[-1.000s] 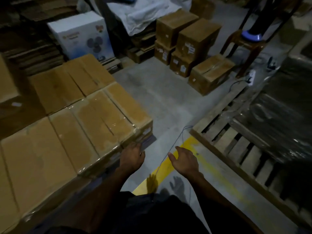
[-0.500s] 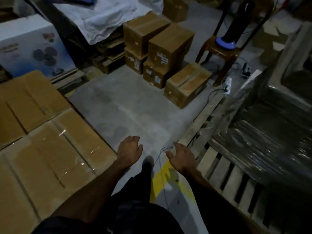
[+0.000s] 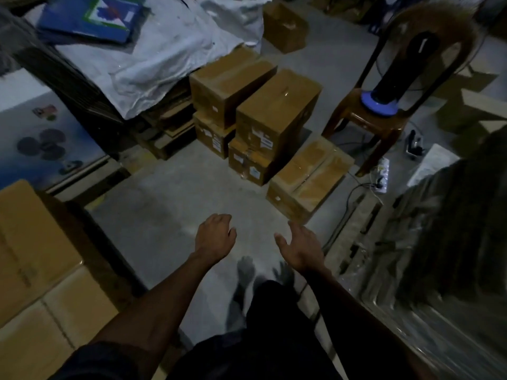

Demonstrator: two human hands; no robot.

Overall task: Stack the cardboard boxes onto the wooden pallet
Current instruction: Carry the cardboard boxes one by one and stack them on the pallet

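Several taped brown cardboard boxes stand on the concrete floor ahead: a two-high stack point(image 3: 274, 116) and one low box point(image 3: 310, 176) in front of it on the right. My left hand point(image 3: 215, 237) and my right hand point(image 3: 299, 245) are stretched out over the bare floor, fingers relaxed, holding nothing, short of the low box. The wooden pallet point(image 3: 354, 231) shows only its edge at the right, beside my right hand. More large boxes point(image 3: 33, 270) lie flat at the left.
A brown plastic chair point(image 3: 384, 111) carrying a dark fan base stands behind the boxes. A power strip point(image 3: 382, 171) and cables lie on the floor by the pallet. A plastic-wrapped load point(image 3: 452, 256) fills the right. A white printed fan carton point(image 3: 41, 138) is at the left.
The view has moved forward and off the left boxes toward the stacked boxes. My left hand has come off the left box's edge; both hands now reach out over the floor.
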